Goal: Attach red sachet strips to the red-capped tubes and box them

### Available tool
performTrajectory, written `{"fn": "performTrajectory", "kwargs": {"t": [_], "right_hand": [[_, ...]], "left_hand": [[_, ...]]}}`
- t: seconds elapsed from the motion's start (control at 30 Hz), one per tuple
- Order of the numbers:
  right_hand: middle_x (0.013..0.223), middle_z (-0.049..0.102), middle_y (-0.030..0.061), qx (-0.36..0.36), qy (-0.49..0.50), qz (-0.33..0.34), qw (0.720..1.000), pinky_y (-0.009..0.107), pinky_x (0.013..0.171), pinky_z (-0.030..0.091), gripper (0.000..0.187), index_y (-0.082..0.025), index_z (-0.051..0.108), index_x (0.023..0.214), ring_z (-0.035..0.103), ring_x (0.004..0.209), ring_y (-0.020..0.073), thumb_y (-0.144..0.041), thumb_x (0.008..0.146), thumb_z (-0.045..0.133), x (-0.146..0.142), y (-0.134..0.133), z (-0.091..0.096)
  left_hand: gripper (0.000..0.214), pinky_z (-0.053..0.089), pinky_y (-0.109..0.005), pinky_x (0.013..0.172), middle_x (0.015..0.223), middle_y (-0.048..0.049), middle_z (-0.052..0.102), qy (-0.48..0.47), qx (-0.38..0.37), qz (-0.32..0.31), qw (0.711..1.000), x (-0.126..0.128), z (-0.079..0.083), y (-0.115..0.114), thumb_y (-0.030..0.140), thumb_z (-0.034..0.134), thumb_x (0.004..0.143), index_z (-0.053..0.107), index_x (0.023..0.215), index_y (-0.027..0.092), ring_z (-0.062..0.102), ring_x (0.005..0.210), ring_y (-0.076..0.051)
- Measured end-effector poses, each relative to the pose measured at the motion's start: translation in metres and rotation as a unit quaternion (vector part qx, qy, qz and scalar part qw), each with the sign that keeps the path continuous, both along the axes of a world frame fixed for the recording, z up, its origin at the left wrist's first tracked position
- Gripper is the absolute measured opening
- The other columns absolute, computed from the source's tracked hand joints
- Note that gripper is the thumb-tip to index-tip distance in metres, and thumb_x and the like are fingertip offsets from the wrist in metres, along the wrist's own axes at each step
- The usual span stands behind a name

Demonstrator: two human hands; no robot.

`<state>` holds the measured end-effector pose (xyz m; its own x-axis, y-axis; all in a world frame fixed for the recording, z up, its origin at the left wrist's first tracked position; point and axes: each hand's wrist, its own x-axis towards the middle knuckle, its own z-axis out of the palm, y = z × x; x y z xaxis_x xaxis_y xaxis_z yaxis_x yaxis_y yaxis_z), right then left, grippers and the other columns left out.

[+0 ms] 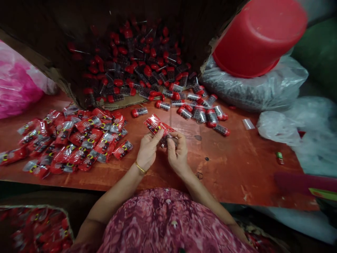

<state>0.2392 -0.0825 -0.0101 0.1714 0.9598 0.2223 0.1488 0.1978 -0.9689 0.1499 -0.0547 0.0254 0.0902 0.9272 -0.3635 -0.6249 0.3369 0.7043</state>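
Note:
My left hand pinches a small red printed packet between thumb and fingers, above the middle of the table. My right hand is closed at the packet's near right end, thumb against fingers. Something dark shows between the two hands; whether it is in the packet or part of it, I cannot tell. To the left lies a heap of similar red packets. Beyond my hands are clear capsule-shaped containers with red caps and dark contents, lying loose on the table.
A large cardboard box lies open towards me, with many red-capped containers inside. At right, an upturned red bucket rests on a filled clear bag. Pink plastic bags stand at left. Below the table's left edge is a container of red items.

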Motion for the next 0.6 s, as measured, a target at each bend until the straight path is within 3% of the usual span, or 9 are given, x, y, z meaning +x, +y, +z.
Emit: {"fn": "performTrajectory", "kwargs": {"t": [0.27,0.43,0.6], "right_hand": [[0.070,0.048,-0.0040,-0.053,0.069,-0.033,0.996,0.024,0.056,0.047,0.016,-0.023,0.044,0.095,0.049,0.055,0.0091,-0.039,0.092,0.040,-0.007,0.001,0.015],[0.101,0.056,0.0055,0.043,-0.050,0.014,0.998,0.033,0.078,0.050,0.020,-0.023,0.045,0.107,0.059,0.087,0.0154,-0.031,0.089,0.047,0.001,0.000,0.003],[0.098,0.057,0.0063,0.030,-0.076,0.049,0.995,0.035,0.075,0.051,0.022,-0.023,0.043,0.111,0.060,0.083,0.0158,-0.028,0.090,0.044,0.012,-0.003,-0.004]], "left_hand": [[0.029,0.035,-0.021,0.044,0.054,0.0031,0.059,0.055,0.040,-0.024,0.997,0.004,-0.008,-0.005,0.043,0.070,0.067,0.066,0.074,0.014,0.045,0.043,-0.006],[0.028,0.043,-0.023,0.058,0.066,-0.0016,0.066,0.026,0.050,-0.032,0.998,-0.003,0.000,0.003,0.041,0.072,0.064,0.068,0.072,0.015,0.057,0.060,-0.012],[0.020,0.044,-0.021,0.060,0.062,0.0012,0.065,0.025,0.035,-0.056,0.998,-0.003,-0.001,0.005,0.029,0.078,0.057,0.068,0.065,0.014,0.055,0.058,-0.009]]}}
